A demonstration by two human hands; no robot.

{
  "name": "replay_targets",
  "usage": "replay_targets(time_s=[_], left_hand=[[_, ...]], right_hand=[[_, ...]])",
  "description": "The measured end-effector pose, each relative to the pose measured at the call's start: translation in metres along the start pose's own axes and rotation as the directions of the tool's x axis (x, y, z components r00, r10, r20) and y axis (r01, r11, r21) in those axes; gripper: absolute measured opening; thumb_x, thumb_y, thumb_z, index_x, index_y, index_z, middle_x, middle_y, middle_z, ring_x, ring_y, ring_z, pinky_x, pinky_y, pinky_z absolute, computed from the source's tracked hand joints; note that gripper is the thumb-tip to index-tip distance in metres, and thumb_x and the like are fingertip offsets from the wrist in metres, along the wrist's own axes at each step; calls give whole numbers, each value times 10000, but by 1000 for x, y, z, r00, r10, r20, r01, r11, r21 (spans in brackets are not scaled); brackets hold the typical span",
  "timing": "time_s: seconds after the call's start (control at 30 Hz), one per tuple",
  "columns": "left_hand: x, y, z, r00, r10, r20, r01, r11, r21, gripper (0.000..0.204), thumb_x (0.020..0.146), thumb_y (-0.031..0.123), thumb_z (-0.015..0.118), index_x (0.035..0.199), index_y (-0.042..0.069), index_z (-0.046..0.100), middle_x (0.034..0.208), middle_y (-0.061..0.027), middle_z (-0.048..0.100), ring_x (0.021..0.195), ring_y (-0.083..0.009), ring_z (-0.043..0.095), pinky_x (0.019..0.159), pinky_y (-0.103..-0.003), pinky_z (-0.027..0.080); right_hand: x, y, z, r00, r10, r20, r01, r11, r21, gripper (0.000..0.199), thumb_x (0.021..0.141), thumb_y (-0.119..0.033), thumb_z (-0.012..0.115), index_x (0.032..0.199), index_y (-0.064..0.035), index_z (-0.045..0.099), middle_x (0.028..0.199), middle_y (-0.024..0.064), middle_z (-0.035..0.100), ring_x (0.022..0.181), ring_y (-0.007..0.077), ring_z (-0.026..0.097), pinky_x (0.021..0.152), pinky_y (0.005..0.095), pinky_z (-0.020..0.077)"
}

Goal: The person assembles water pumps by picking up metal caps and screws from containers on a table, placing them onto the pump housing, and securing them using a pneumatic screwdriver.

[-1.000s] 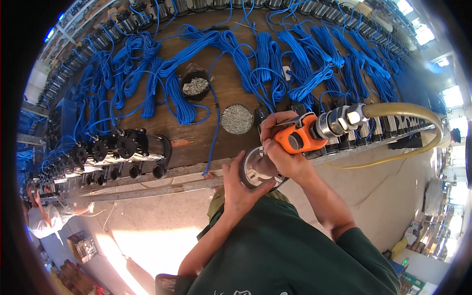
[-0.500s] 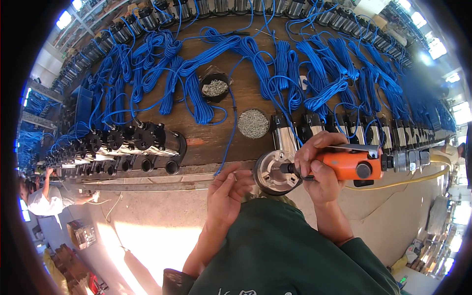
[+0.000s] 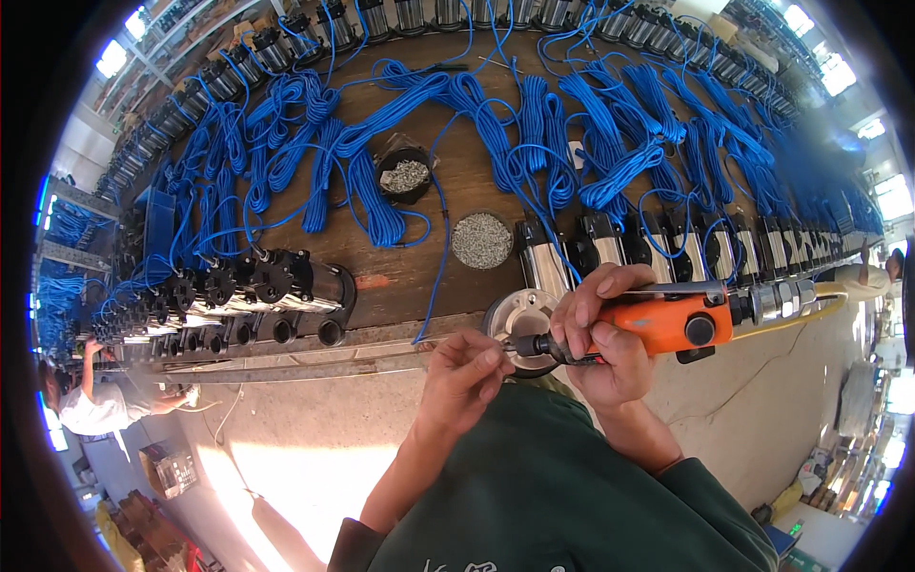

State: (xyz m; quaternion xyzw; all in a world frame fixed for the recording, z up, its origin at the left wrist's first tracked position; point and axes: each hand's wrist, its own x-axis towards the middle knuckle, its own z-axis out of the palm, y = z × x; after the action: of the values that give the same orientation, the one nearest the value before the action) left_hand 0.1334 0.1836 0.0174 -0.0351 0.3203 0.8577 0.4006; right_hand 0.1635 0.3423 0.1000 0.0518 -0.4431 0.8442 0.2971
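My right hand [image 3: 610, 348] is wrapped round an orange pneumatic screwdriver [image 3: 667, 324], held nearly level with its black nose pointing left. At the tip of its bit, the thumb and fingers of my left hand [image 3: 459, 381] are pinched together. Something small may be between them, but it is too small to name. Just behind the tool's nose is the round, pale metal end of a motor or pump [image 3: 522, 307], with a dark rim. The tool and my right fingers cover part of it.
Small silver metal pieces [image 3: 481, 240] fill a round dish; a black bowl [image 3: 416, 197] holds more. Bundled blue cables [image 3: 381, 205] cover the bench. Steel pump cylinders [image 3: 545, 262] line both sides. A yellow hose [image 3: 801, 319] trails right. Another person [image 3: 100, 405] is at far left.
The screwdriver's nose has moved left, away from the middle of the round metal end. My left fingers have moved right and closed together at the bit's tip. The whole view has shifted slightly.
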Motion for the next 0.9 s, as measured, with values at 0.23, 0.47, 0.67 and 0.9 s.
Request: replay_targets(time_s=[0.23, 0.47, 0.67, 0.9], left_hand=[[4, -8, -7, 997, -23, 69, 26, 999, -46, 148, 908, 186, 639, 900, 55, 571, 695, -103, 606, 398, -89, 370, 379, -198, 272], [6, -15, -18, 994, 66, 84, -80, 982, 173, 175, 853, 169, 710, 854, 22, 614, 669, -41, 593, 511, -70, 461, 474, -199, 342], [6, -13, -15, 973, 232, -7, -207, 883, 422, 195, 752, 66, 788, 814, -3, 616, 720, -13, 611, 608, -41, 510, 559, -189, 407], [-3, -8, -9, 936, 348, 56, -314, 749, 583, 259, 666, 9, 842, 782, 14, 611, 698, 23, 570, 587, -13, 458, 522, -176, 372]], right_hand=[[-2, -1, -4, 1000, 9, -8, -9, 999, -33, 285, 770, -95, 498, 1037, -28, 423, 844, 102, 489, 525, 94, 449, 593, 287, 460], [0, 1, -10, 994, 63, 90, -63, 998, 3, 280, 764, -91, 497, 1027, -28, 424, 840, 107, 497, 503, 98, 447, 598, 295, 464], [0, 3, -11, 995, 85, 60, -88, 995, 39, 294, 766, -46, 553, 1038, -18, 443, 808, 124, 519, 534, 130, 481, 599, 309, 464], [-1, 1, -2, 993, 92, 72, -95, 995, 38, 285, 773, -57, 544, 1033, -19, 434, 823, 118, 518, 530, 118, 476, 593, 299, 465]])
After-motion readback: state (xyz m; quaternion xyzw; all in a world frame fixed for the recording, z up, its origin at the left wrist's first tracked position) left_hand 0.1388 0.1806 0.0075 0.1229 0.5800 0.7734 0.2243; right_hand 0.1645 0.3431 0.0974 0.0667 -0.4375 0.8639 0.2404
